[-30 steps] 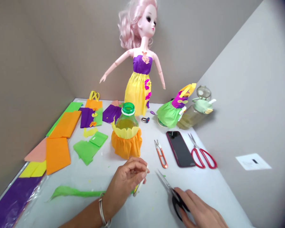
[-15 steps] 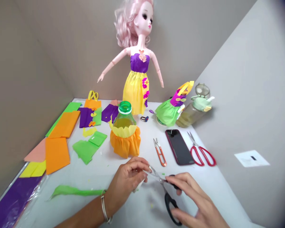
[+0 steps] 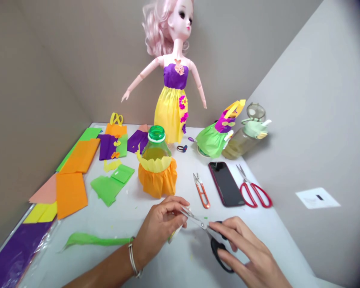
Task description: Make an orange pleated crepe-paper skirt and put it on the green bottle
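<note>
My right hand (image 3: 243, 248) grips a pair of black-handled scissors (image 3: 203, 225), fingers in the loops. Their blades point left, reaching the fingertips of my left hand (image 3: 165, 226). Those fingers are pinched round a small whitish piece (image 3: 176, 232), mostly hidden, with a hint of green and yellow at its lower edge. Just beyond my left hand stands a green-necked bottle (image 3: 156, 144) wrapped in a gathered orange crepe paper skirt (image 3: 158, 182) with a yellow top edge. A twisted green crepe strip (image 3: 96, 240) lies left of my wrist.
Orange sheets (image 3: 72, 196), green pieces (image 3: 108, 188) and a purple sheet (image 3: 15, 248) lie on the left. To the right are thread snips (image 3: 201, 192), a phone (image 3: 226, 184), red-handled scissors (image 3: 252, 190) and a water bottle (image 3: 243, 140). A dressed doll (image 3: 171, 108) stands behind.
The scissor blades have come closer together, and their handles are nearer each other. The whitish piece has turned slightly in my left fingers. The view has shifted a little.
</note>
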`<state>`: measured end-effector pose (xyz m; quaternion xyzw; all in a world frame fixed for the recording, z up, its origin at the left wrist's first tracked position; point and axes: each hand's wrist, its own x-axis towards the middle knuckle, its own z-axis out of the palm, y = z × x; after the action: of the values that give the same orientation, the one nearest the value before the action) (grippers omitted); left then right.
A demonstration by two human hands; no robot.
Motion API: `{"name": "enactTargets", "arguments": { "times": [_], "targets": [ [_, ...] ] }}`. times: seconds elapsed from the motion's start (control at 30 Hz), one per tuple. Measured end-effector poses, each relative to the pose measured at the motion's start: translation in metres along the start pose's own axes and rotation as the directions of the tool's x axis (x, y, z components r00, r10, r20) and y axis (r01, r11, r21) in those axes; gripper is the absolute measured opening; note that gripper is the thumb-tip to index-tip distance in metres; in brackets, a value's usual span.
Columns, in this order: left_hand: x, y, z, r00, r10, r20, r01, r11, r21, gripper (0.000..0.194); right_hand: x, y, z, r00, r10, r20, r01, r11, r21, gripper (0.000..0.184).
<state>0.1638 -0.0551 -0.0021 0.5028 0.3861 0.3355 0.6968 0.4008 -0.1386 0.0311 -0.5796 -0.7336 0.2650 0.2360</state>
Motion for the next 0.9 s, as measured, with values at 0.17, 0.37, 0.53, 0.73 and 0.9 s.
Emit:
{"name": "enactTargets", "arguments": {
  "times": [0.17, 0.37, 0.53, 0.73, 0.9],
  "targets": [
    [-0.001, -0.002, 0.001, 1.000, -0.005, 0.016, 0.005, 1.000, -0.019, 0.014, -0.003, 0.000, 0.001, 0.999, -0.036, -0.017, 0.036, 0.999, -0.018, 0.036],
    [0.003, 0.003, 0.004, 0.996, 0.080, 0.026, -0.080, 0.997, 0.015, 0.016, -0.008, 0.002, -0.012, 0.984, -0.135, -0.119, 0.116, 0.981, -0.155, 0.039],
    [0.005, 0.004, 0.008, 0.929, 0.364, 0.071, -0.358, 0.834, 0.419, 0.039, -0.015, 0.009, -0.025, 0.960, -0.197, -0.199, 0.134, 0.946, -0.294, 0.038],
    [0.017, -0.006, 0.011, 0.769, 0.491, 0.409, -0.615, 0.390, 0.685, 0.050, -0.019, 0.013, -0.034, 0.942, -0.240, -0.235, 0.127, 0.902, -0.412, 0.037],
    [0.013, 0.008, 0.006, 0.864, 0.468, 0.185, -0.467, 0.609, 0.641, 0.023, -0.018, 0.009, -0.041, 0.935, -0.334, -0.121, 0.210, 0.794, -0.570, 0.038]
  ]
}}
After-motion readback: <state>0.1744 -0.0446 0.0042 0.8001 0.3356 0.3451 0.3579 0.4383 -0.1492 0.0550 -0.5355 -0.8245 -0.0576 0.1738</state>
